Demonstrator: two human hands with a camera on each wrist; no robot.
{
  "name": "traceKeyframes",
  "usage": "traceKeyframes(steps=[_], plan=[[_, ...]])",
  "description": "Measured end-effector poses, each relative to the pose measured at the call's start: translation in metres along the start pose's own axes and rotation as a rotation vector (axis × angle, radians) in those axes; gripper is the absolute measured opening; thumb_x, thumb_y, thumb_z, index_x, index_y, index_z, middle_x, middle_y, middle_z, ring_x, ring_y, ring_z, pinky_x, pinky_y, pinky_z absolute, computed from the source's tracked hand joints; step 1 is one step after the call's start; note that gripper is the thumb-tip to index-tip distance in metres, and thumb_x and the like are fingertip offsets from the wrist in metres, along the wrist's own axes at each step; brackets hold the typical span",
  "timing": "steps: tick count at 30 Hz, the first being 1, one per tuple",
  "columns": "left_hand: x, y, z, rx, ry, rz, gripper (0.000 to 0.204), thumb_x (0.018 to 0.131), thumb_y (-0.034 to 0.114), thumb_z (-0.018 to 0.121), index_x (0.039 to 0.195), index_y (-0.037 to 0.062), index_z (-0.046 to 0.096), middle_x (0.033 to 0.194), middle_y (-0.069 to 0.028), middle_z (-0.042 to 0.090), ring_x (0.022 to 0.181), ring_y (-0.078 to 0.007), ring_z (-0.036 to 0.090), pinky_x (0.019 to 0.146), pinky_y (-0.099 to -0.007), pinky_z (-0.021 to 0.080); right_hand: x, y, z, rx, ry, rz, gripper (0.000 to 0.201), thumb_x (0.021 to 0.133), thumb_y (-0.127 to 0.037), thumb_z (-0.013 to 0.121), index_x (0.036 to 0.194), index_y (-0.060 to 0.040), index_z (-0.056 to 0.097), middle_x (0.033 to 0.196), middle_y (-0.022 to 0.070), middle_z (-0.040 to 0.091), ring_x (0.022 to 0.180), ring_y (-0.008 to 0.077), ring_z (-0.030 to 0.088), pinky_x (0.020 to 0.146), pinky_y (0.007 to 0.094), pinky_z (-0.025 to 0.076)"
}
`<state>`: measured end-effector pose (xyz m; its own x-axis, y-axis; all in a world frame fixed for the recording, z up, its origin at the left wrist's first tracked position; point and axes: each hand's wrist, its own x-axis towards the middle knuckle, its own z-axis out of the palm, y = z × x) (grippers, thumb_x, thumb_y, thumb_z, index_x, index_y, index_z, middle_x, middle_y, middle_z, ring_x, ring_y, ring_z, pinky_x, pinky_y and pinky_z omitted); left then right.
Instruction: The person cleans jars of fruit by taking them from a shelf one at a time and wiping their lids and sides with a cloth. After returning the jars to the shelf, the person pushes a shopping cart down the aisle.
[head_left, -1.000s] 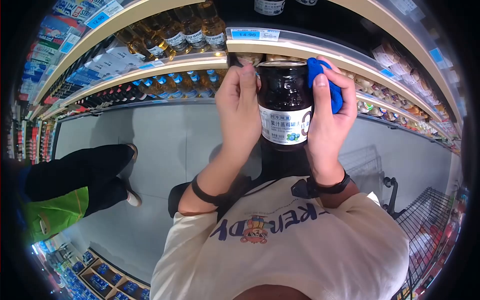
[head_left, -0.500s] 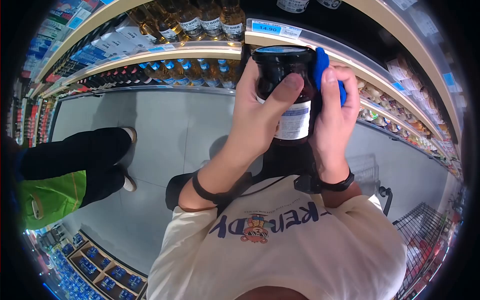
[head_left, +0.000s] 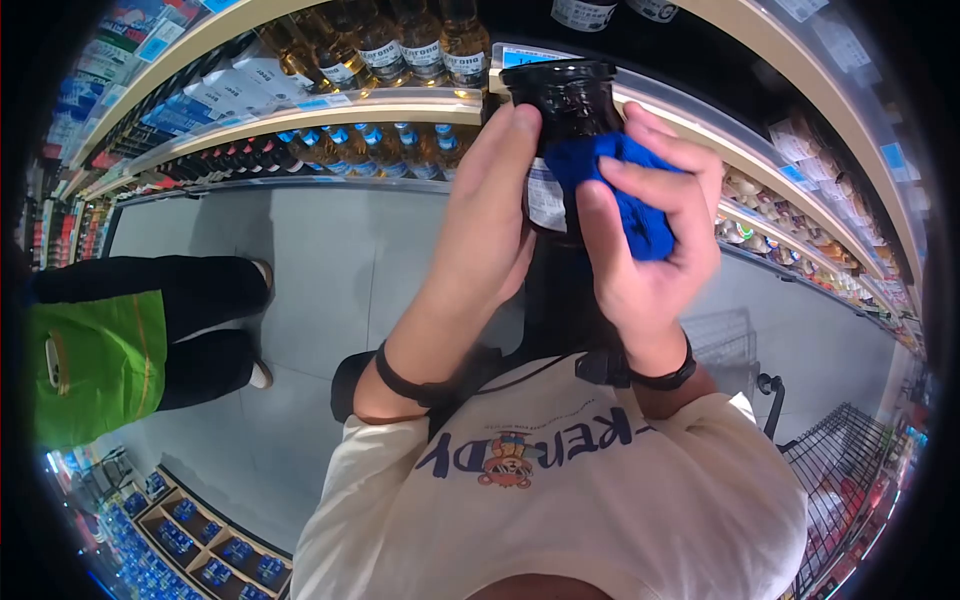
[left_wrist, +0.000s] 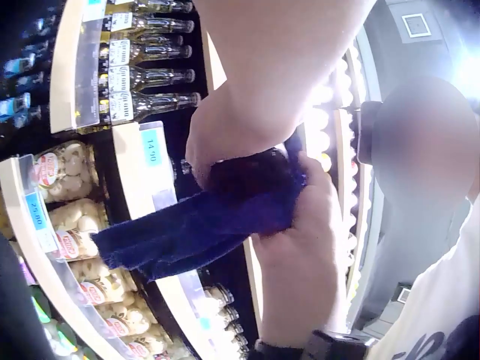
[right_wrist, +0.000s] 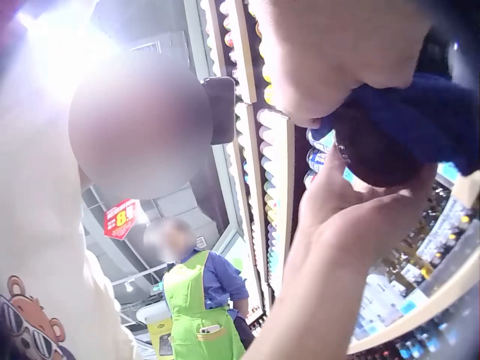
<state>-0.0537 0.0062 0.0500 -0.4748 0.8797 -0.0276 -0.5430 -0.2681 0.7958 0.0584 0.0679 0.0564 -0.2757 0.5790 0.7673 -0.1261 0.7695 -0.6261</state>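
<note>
A dark glass jar (head_left: 563, 105) with a black lid (head_left: 557, 75) is held up in front of the chest, part of its white label (head_left: 545, 197) showing at the left. My left hand (head_left: 485, 195) grips the jar from the left side, its thumb along the glass. In my right hand (head_left: 655, 215) a blue cloth (head_left: 645, 220) is bunched and pressed against the front and right of the jar. The left wrist view shows a loose end of the cloth (left_wrist: 165, 232) hanging out past the jar. The cloth hides much of the label.
Behind the jar, shelves carry Corona bottles (head_left: 420, 45) and a price tag (left_wrist: 152, 146). Jars of pale food (left_wrist: 71, 217) stand on a shelf. A person in a green apron (head_left: 95, 365) stands at the left. A wire shopping cart (head_left: 840, 470) is at the right.
The jar has turned, so its label now faces left. My right hand brought the cloth from the jar's right edge across its front. My left thumb moved back to the left side.
</note>
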Motion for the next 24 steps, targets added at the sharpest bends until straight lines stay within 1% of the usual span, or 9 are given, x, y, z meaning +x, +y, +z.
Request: traceKeyframes(steps=[2, 4, 9, 12, 14, 16, 20, 22, 24], plan=[[-0.004, 0.003, 0.001, -0.257, 0.019, -0.016, 0.046, 0.111, 0.044, 0.047, 0.128, 0.0033, 0.062, 0.119, -0.0071, 0.07, 0.108, -0.0134, 0.067, 0.096, -0.0301, 0.052, 0.002, 0.0, 0.003, -0.054, -0.131, -0.055, 0.024, 0.073, 0.002, 0.084, 0.095, -0.0034, 0.076, 0.116, 0.0169, 0.066, 0.119, 0.0389, 0.065, 0.1, 0.0469, 0.053], [-0.003, -0.003, -0.005, -0.28, -0.006, 0.001, 0.047, 0.112, 0.044, 0.045, 0.129, 0.0034, 0.061, 0.118, -0.0069, 0.069, 0.106, -0.0131, 0.067, 0.094, -0.0303, 0.054, 0.003, 0.001, 0.009, -0.063, -0.163, -0.102, 0.026, 0.074, -0.001, 0.084, 0.099, -0.0039, 0.076, 0.116, 0.0164, 0.067, 0.119, 0.0362, 0.065, 0.1, 0.0443, 0.053], [-0.012, 0.015, 0.005, -0.212, -0.026, 0.097, 0.055, 0.11, 0.051, 0.044, 0.133, 0.0034, 0.059, 0.12, -0.0081, 0.069, 0.105, -0.0163, 0.069, 0.091, -0.0332, 0.058, 0.029, 0.006, 0.011, 0.231, -0.141, 0.166, 0.02, 0.097, -0.009, 0.066, 0.115, -0.0018, 0.071, 0.116, 0.0144, 0.067, 0.116, 0.0291, 0.063, 0.102, 0.038, 0.047], [-0.007, 0.022, 0.003, -0.354, -0.023, 0.081, 0.062, 0.108, 0.058, 0.044, 0.129, 0.0022, 0.061, 0.115, -0.0103, 0.071, 0.102, -0.0185, 0.071, 0.091, -0.0351, 0.058, 0.02, -0.001, 0.006, 0.11, -0.205, 0.005, 0.022, 0.099, -0.009, 0.061, 0.118, -0.0014, 0.071, 0.116, 0.0146, 0.067, 0.119, 0.033, 0.062, 0.103, 0.0406, 0.048], [0.002, 0.023, -0.014, -0.299, -0.064, 0.084, 0.075, 0.106, 0.067, 0.033, 0.13, 0.0023, 0.062, 0.115, -0.0166, 0.073, 0.104, -0.0262, 0.072, 0.092, -0.0373, 0.059, -0.004, -0.009, 0.001, 0.006, -0.255, -0.061, 0.023, 0.095, -0.004, 0.065, 0.116, -0.0012, 0.072, 0.114, 0.0153, 0.062, 0.123, 0.0384, 0.06, 0.107, 0.0483, 0.047], [0.004, 0.022, -0.02, -0.235, -0.031, 0.083, 0.077, 0.105, 0.068, 0.031, 0.128, 0.0012, 0.062, 0.11, -0.0183, 0.073, 0.102, -0.0271, 0.072, 0.091, -0.0378, 0.059, -0.02, -0.012, 0.003, 0.055, -0.234, -0.086, 0.023, 0.093, -0.003, 0.067, 0.116, -0.0022, 0.072, 0.113, 0.0151, 0.06, 0.124, 0.0409, 0.059, 0.11, 0.0528, 0.046], [-0.002, 0.018, -0.002, -0.163, -0.015, 0.066, 0.075, 0.105, 0.068, 0.035, 0.129, 0.0025, 0.062, 0.116, -0.0158, 0.072, 0.103, -0.0261, 0.072, 0.093, -0.0391, 0.059, 0.015, -0.007, 0.002, 0.017, -0.219, -0.063, 0.02, 0.093, -0.003, 0.069, 0.112, -0.0026, 0.073, 0.111, 0.0121, 0.067, 0.118, 0.0358, 0.06, 0.11, 0.0528, 0.047], [-0.003, 0.017, 0.004, -0.324, 0.06, 0.065, 0.074, 0.104, 0.069, 0.036, 0.129, 0.0034, 0.062, 0.118, -0.0149, 0.072, 0.106, -0.0254, 0.071, 0.093, -0.0392, 0.059, 0.023, -0.007, 0.005, 0.092, -0.211, 0.019, 0.025, 0.088, 0.0, 0.071, 0.113, -0.0024, 0.073, 0.109, 0.011, 0.069, 0.116, 0.0338, 0.06, 0.111, 0.0523, 0.046], [0.002, 0.015, -0.018, -0.181, 0.062, 0.075, 0.076, 0.104, 0.069, 0.036, 0.129, 0.0027, 0.061, 0.12, -0.0155, 0.071, 0.11, -0.0272, 0.07, 0.094, -0.0412, 0.058, 0.003, -0.012, 0.005, 0.052, -0.278, -0.035, 0.031, 0.082, 0.003, 0.075, 0.112, -0.0042, 0.074, 0.111, 0.0112, 0.068, 0.121, 0.0367, 0.059, 0.111, 0.0518, 0.046]])
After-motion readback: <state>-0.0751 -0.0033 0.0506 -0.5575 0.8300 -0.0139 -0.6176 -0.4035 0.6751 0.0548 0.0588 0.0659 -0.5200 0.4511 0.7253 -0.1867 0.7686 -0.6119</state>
